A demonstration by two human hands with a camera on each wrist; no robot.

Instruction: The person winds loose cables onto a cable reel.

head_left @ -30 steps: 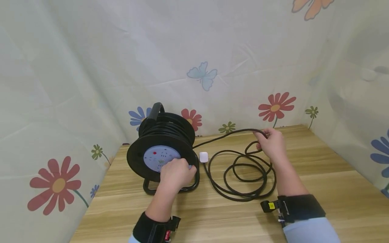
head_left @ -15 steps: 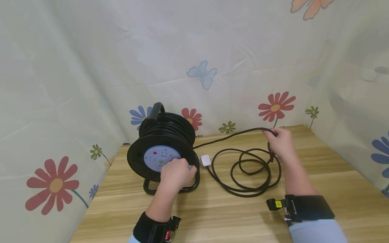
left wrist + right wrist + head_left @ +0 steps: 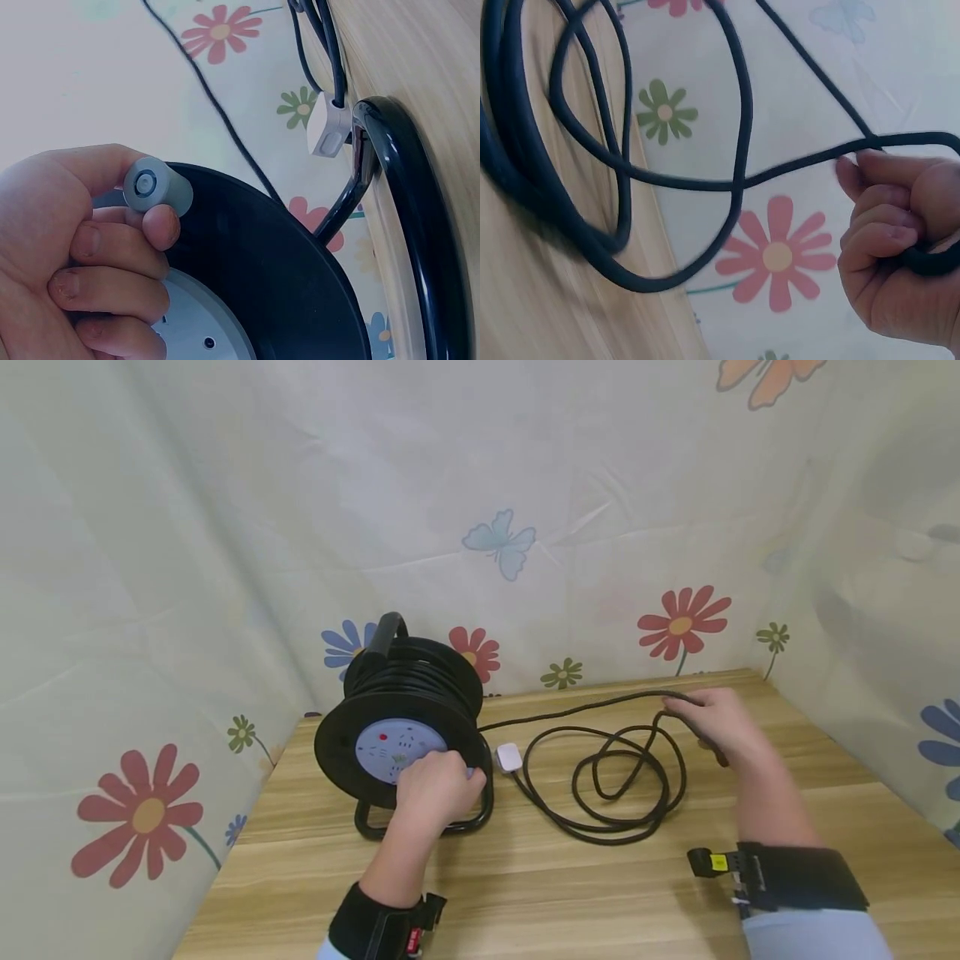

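Note:
A black cable reel with a grey socket face stands at the back left of the wooden table. My left hand grips the reel's small grey crank knob between thumb and fingers. A black cable runs from the reel to my right hand, which holds it in curled fingers. Loose loops of cable lie on the table between the hands. The white plug rests beside the reel's black tube stand.
Flower-and-butterfly printed cloth walls in the table at the back and on both sides. Black straps with wrist cameras sit on both forearms. The table's front stretch is bare wood.
My right hand has moved right and down toward the table with the cable, drawing the loose loops rightward and tighter. The left hand has stayed on the knob.

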